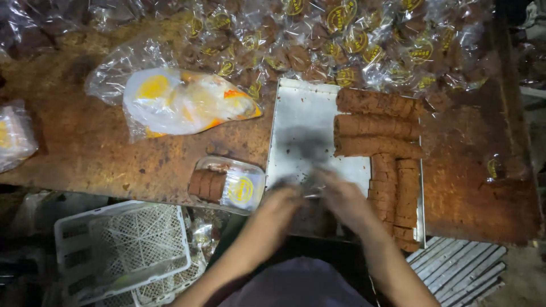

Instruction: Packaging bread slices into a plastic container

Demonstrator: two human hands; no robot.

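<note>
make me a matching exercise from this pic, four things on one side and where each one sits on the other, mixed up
Things:
1. metal tray
2. clear plastic box of brown biscuits
3. white plastic crate
4. heap of wrapped biscuit packs

Places:
A. below the table edge, lower left
B. along the far side of the table
C. on the table just left of the tray
D. in front of both hands, bearing rows of biscuit rolls

Pairs: 1-D, 2-C, 3-A, 4-B
</note>
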